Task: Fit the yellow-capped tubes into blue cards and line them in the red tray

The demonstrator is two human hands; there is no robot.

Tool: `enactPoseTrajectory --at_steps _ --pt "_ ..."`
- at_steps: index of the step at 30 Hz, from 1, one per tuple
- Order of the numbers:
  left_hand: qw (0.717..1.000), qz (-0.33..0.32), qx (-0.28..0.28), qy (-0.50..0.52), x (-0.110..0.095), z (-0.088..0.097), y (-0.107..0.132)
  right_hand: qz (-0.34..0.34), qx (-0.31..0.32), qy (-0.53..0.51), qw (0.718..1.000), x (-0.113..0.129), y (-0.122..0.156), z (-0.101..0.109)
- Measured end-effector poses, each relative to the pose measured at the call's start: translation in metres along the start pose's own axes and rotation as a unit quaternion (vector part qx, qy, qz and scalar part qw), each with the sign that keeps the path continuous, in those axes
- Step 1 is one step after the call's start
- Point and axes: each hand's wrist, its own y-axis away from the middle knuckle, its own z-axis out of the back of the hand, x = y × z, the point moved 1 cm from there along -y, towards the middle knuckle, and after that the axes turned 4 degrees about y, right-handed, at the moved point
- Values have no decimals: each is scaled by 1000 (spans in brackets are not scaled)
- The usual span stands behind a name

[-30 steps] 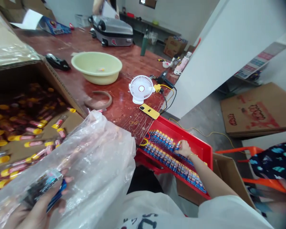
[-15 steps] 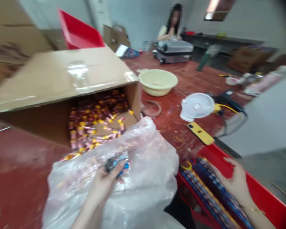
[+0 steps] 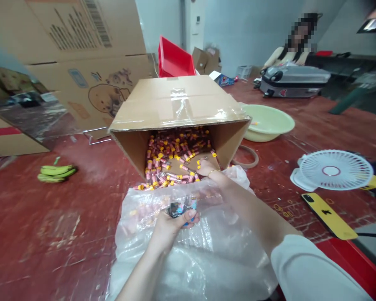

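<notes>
My left hand [image 3: 175, 221] is closed round a small bundle of dark blue-labelled tubes [image 3: 183, 206], held over a crumpled clear plastic bag [image 3: 207, 255] on the red table. My right hand [image 3: 208, 170] reaches forward to the mouth of a cardboard box [image 3: 175, 104] lying on its side. Its fingers curl down among several small pink tubes with yellow caps [image 3: 169, 161] that fill the box and spill out at its opening. Whether those fingers grip one is hidden.
A pale green basin [image 3: 269, 121] and a brown ring [image 3: 249, 161] lie right of the box. A white fan [image 3: 334, 171] and a yellow phone [image 3: 329, 215] sit further right. Bananas [image 3: 56, 173] lie at left. Large cartons stand behind; a seated person and a suitcase [image 3: 293, 81] are beyond.
My view has swung left from the red tray to the box. My right hand left the tray of tubes and moved to the box mouth. My left hand kept its bundle.
</notes>
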Motion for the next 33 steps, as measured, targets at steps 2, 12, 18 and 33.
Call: enactPoseTrajectory --at_steps 2,12,18,33 --pt "1000 11 -20 21 0 2 1 13 -9 -26 1000 1 8 4" --pt "998 47 -4 41 4 -3 -8 355 -141 -281 880 32 148 61" --pt "997 53 8 59 7 -13 -7 273 -58 -339 898 26 152 57" --pt "995 62 34 75 3 -27 0 142 12 -470 871 11 159 50"
